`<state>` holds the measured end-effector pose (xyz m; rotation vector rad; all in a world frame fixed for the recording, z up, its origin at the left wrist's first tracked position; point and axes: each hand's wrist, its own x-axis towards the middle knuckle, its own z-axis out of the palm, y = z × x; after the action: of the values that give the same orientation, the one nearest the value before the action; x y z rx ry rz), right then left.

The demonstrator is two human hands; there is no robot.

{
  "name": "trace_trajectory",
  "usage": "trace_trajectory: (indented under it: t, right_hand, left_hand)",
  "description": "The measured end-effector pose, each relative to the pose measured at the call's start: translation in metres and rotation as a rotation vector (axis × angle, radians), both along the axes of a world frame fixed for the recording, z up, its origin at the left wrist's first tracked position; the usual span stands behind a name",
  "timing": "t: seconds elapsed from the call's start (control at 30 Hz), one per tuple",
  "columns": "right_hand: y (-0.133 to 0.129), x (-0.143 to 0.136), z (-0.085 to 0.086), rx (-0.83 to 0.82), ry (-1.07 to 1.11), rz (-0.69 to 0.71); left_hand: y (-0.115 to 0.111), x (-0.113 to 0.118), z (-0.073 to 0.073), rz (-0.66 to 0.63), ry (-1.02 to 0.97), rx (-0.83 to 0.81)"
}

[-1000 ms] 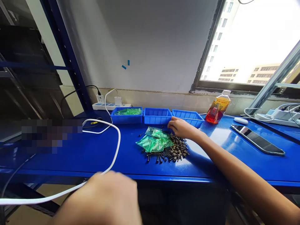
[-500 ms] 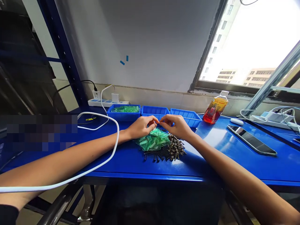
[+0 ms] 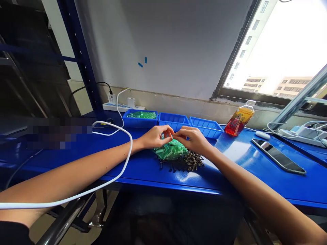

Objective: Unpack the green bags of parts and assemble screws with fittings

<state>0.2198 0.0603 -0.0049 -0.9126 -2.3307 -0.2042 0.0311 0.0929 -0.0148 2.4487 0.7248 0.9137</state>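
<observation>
In the middle of the frame, the left hand (image 3: 158,136) and the right hand (image 3: 190,139) meet fingertip to fingertip, or nearly so, just above a heap of green plastic bags (image 3: 170,150); the left grip is narrow, thumb and fingers curled around a small gap, and the right grip is narrow too, its fingertips pinched together; whether either holds something I cannot tell, as the fingertips are too small to read.

The bags lie on the blue surface (image 3: 143,172), a little below the centre of the frame; a pile of metal screws (image 3: 194,160) sits against their right side, with darker screws (image 3: 173,169) along their lower edge.

Behind the hands stand three blue bins in a row; the left bin (image 3: 139,123) contains more green bags (image 3: 141,115); a bottle (image 3: 238,119) leans at the right, with a phone (image 3: 279,156) lying lower right; a white cable (image 3: 129,154) crosses in front of the left forearm (image 3: 84,167).
</observation>
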Motion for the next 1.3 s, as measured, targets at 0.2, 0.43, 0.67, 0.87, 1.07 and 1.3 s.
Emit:
trace_trajectory:
  t: [0.2, 0.43, 0.67, 0.87, 1.07, 1.3]
  right_hand:
    - [-0.0023, -0.0013, 0.0027, 0.061, -0.059, 0.025]
    - [-0.0035, 0.0008, 0.0068, 0.061, -0.128, -0.049]
    - [-0.0038, 0.0004, 0.0068, 0.053, -0.14, -0.065]
    - [-0.0041, -0.0009, 0.0068, 0.044, -0.125, -0.089]
    - [-0.0039, -0.0014, 0.0076, 0.059, -0.124, -0.1]
    - [-0.0036, -0.001, 0.0071, 0.062, -0.119, -0.112]
  left_hand:
    - [-0.0022, -0.0013, 0.0016, -0.041, 0.064, 0.112]
    - [-0.0015, -0.0056, 0.0053, -0.002, 0.064, 0.174]
    - [-0.0051, -0.004, 0.0054, 0.019, 0.086, 0.143]
    - [-0.0053, -0.0038, 0.0067, 0.026, 0.073, 0.142]
    - [-0.0063, -0.004, 0.0073, 0.042, 0.083, 0.151]
    - [-0.0061, -0.0036, 0.0071, 0.04, 0.066, 0.13]
